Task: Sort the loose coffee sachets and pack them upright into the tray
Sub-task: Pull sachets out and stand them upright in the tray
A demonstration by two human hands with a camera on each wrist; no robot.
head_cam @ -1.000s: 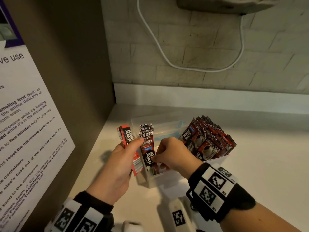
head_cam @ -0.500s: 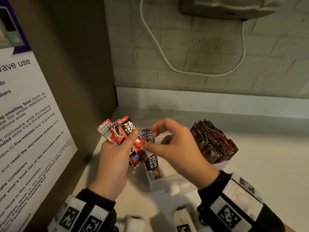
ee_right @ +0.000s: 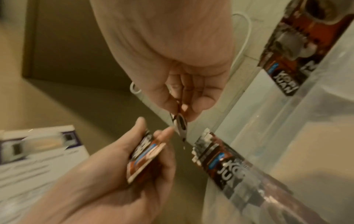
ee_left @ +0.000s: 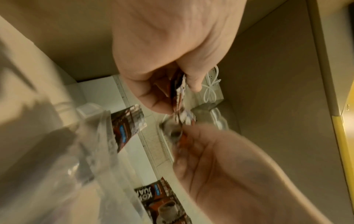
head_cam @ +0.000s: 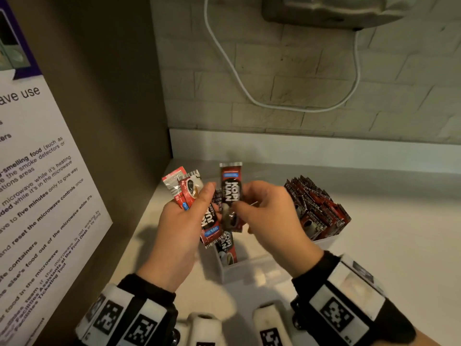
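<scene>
My left hand (head_cam: 189, 216) grips a fan of several red and black coffee sachets (head_cam: 185, 189) above the counter, left of the clear tray (head_cam: 249, 269). My right hand (head_cam: 252, 206) pinches a single sachet (head_cam: 230, 193) upright between thumb and fingers, just right of the fan and above the tray. In the right wrist view that pinched sachet (ee_right: 181, 123) shows edge-on, with my left hand (ee_right: 149, 145) below it holding its bundle (ee_right: 145, 156). One sachet (head_cam: 227, 248) stands in the tray's left compartment. The right compartment holds a dense upright pack of sachets (head_cam: 316, 206).
A brown side panel with a white microwave notice (head_cam: 37, 196) closes the left. A tiled wall with a looping white cable (head_cam: 274, 106) stands behind, under a mounted device (head_cam: 336, 8). The white counter (head_cam: 399, 245) stretches right of the tray.
Both hands rose off the tray. My right hand left one sachet standing in the tray's left compartment, then drew a single sachet from my left hand's bundle and now holds it upright.
</scene>
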